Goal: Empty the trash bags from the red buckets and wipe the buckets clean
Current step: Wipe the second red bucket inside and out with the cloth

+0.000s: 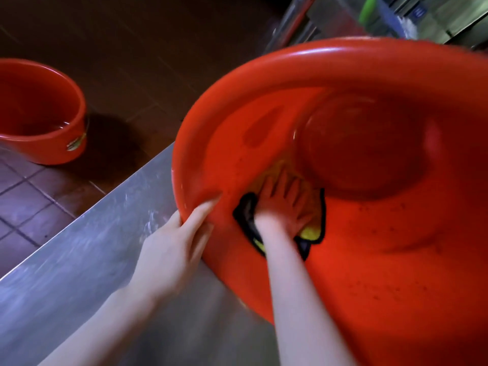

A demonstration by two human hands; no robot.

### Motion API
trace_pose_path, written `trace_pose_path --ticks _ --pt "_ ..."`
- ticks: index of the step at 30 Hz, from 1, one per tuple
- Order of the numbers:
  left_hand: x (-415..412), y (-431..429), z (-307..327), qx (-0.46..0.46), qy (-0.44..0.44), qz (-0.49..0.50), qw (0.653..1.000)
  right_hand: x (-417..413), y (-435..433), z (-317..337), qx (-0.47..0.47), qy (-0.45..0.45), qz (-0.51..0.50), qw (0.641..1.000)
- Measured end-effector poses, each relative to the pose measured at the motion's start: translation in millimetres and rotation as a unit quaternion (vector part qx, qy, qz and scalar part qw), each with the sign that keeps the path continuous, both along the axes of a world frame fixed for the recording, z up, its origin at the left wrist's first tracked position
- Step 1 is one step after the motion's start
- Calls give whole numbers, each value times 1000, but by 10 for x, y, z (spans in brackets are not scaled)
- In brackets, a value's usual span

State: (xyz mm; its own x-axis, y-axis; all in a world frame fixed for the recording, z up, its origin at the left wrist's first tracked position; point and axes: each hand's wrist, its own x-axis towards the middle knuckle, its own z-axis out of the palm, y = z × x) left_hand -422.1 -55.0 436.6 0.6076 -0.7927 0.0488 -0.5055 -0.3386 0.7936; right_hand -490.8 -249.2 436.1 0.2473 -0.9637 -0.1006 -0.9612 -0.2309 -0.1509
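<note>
A large red bucket [383, 247] lies tilted on a steel counter, its mouth facing me. My left hand [174, 244] grips its near rim, thumb inside and fingers outside. Inside the bucket my right hand [285, 204] presses flat, fingers spread, on a yellow cloth with a black edge [311, 231] against the lower inner wall. The image is blurred around this hand. Small dark specks dot the wall to the right of the cloth. A second red bucket [42, 112] stands upright on the floor at the far left, with no bag visible in it.
The steel counter [87, 262] runs diagonally from lower left to the bucket. Below it lies a dark tiled floor [31, 202]. At the top right stand steel fittings and a green-and-blue object [383, 19].
</note>
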Motion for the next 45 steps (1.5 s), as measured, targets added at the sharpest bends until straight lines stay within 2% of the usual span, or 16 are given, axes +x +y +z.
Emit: trace_pose_path --ticks 2,3,5,7,10,12,16,19,21,24,30,33,36,38,42,45 --pt "-2 58 58 13 16 -9 1000 88 -259 49 55 -12 -60 997" --pt "34 86 120 25 -8 -13 1000 98 -315 51 63 -9 -58 996" --pt "202 84 275 28 -110 -7 994 88 -347 28 54 -11 -42 998" --pt "444 9 532 -20 -199 6 980 65 -344 28 46 -13 -33 998" --pt "748 -152 838 -37 -272 -9 961 -22 -371 67 60 9 -10 998" --pt "767 -205 840 -23 -247 -27 968 -178 -396 84 55 53 -23 997" --pt "476 -178 454 -40 -120 -44 991 -605 -475 100 -11 160 -31 987" --pt "134 -163 189 -40 -45 -25 998 -802 -546 194 -14 210 -26 977" --pt "-59 -173 53 -48 -8 -1 999 -830 -481 214 -13 220 -13 975" --pt "-196 -190 -51 -47 60 31 997 -739 -33 156 -27 174 21 984" --pt "-180 -194 -56 -46 58 33 997 -363 965 -14 -28 66 55 996" --pt "-137 -171 -104 -41 54 14 998 -388 520 -33 -32 82 44 995" --pt "-134 -162 -109 -50 62 6 997 -267 -202 94 51 31 -46 997" --pt "-121 -171 -121 -54 54 5 997 -195 -377 133 82 19 -69 994" --pt "-68 -204 -93 -41 67 9 997 -351 159 15 7 56 -24 998" --pt "-71 -208 -80 -30 43 0 999 -428 824 -37 -64 58 -1 996"
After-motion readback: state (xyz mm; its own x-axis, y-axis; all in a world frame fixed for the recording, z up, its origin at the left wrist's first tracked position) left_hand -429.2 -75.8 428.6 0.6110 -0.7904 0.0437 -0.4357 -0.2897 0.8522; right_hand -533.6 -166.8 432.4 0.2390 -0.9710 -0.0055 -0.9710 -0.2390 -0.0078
